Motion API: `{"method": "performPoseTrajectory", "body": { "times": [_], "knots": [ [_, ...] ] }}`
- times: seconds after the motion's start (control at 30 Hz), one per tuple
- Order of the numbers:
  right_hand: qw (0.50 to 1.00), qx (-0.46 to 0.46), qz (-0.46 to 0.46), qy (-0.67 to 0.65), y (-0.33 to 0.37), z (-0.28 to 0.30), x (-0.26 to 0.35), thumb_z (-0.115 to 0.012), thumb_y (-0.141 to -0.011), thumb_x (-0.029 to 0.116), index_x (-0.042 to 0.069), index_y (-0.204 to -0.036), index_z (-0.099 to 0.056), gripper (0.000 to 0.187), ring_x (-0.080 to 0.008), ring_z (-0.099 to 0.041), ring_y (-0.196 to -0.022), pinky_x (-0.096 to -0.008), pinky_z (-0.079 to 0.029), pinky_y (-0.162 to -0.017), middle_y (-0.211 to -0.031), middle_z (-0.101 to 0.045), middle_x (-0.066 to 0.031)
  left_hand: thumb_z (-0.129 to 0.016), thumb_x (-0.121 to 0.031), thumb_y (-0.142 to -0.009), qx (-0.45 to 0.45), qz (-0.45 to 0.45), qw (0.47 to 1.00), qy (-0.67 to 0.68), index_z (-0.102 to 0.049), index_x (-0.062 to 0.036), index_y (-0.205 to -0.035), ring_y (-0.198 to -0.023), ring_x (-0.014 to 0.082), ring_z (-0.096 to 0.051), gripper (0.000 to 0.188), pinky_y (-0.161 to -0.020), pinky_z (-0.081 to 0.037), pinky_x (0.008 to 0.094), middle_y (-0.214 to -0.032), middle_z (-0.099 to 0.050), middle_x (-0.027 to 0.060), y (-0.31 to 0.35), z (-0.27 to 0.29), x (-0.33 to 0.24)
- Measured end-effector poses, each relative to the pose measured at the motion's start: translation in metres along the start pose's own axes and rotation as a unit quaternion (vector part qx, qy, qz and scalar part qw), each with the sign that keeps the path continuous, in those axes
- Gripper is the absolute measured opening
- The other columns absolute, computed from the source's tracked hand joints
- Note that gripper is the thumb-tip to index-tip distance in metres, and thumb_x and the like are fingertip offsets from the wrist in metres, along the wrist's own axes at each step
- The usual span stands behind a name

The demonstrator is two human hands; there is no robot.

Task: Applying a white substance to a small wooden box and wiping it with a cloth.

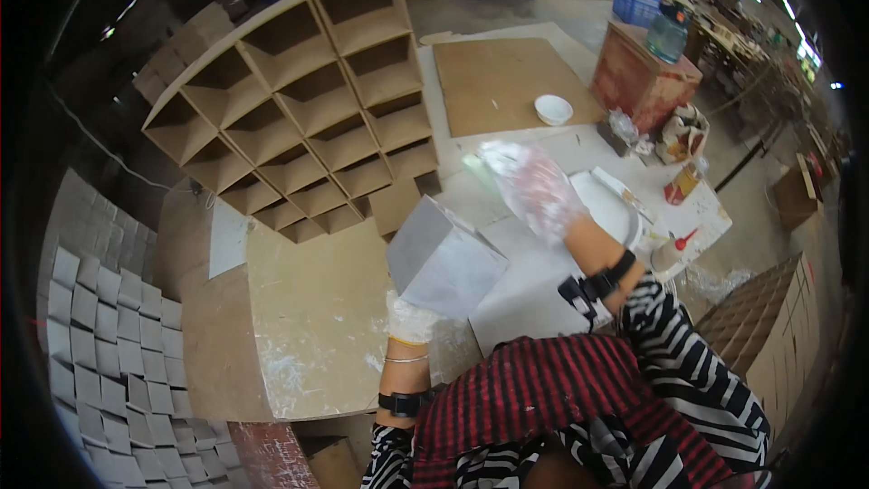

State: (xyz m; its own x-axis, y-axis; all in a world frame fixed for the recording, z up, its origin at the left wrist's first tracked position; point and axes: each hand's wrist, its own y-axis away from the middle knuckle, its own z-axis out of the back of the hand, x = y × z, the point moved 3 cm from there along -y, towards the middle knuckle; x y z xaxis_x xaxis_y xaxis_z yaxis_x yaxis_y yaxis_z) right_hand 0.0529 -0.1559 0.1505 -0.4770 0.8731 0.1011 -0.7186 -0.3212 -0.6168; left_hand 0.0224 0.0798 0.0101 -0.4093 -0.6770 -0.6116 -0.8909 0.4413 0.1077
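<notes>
On the grey box (444,258), the faces that show look evenly pale to us, so they seem done, though we cannot tell what is left on its hidden sides. Taking that box, tilted above the bench (308,326), as our clock's centre, our gloved left hand (412,319) touches its lower edge at seven o'clock, fingers hidden, grip unclear. Our gloved right hand (529,186) is apart from it at two o'clock, a pale green piece (480,172) at its fingertips, too blurred to tell whether pinched.
</notes>
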Motion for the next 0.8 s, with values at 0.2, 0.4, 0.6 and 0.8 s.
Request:
{"method": "performPoseTrajectory", "body": {
  "times": [0.2,0.4,0.6,0.8],
  "knots": [
    [0.999,0.029,-0.02,0.027,0.047,0.008,0.006,-0.057,-0.08,0.01,0.002,-0.117,-0.059,0.038,-0.0311,-0.058,-0.108,-0.0409,-0.046,-0.093,-0.117,-0.062,-0.0154,-0.036,-0.036,-0.101,-0.012,-0.03,0.999,-0.01,-0.046,-0.005,-0.135,-0.12,0.0274,-0.054,0.048,-0.104,-0.044,0.0424,-0.131,-0.056,0.0129,-0.003,0.012,0.01],
    [0.998,0.047,-0.03,0.016,0.053,0.027,0.013,-0.063,-0.076,0.012,0.003,-0.111,-0.059,0.036,-0.03,-0.059,-0.105,-0.0418,-0.045,-0.09,-0.112,-0.064,-0.0141,-0.036,-0.037,-0.101,0.009,-0.075,0.994,-0.081,-0.045,-0.0049,-0.135,-0.12,0.0277,-0.054,0.048,-0.104,-0.044,0.0423,-0.131,-0.055,0.013,-0.006,0.026,0.006],
    [0.997,0.064,-0.046,0.024,0.049,0.028,0.024,-0.065,-0.078,0.012,0.003,-0.102,-0.061,0.026,-0.03,-0.061,-0.099,-0.0407,-0.047,-0.088,-0.103,-0.065,-0.0141,-0.037,-0.039,-0.1,-0.026,-0.054,0.993,0.105,-0.047,-0.0045,-0.133,-0.118,0.0272,-0.054,0.048,-0.101,-0.046,0.0416,-0.129,-0.056,0.0124,-0.009,0.023,0.008],
    [0.999,0.032,-0.019,0.015,0.043,0.029,0.034,-0.063,-0.082,0.014,0.003,-0.095,-0.062,0.017,-0.03,-0.063,-0.09,-0.0374,-0.05,-0.082,-0.094,-0.066,-0.0135,-0.047,-0.033,-0.098,-0.05,-0.073,0.995,0.039,-0.049,-0.0053,-0.131,-0.117,0.028,-0.055,0.043,-0.097,-0.047,0.0394,-0.129,-0.057,0.012,0.004,0.034,0.0]
  ]
}}
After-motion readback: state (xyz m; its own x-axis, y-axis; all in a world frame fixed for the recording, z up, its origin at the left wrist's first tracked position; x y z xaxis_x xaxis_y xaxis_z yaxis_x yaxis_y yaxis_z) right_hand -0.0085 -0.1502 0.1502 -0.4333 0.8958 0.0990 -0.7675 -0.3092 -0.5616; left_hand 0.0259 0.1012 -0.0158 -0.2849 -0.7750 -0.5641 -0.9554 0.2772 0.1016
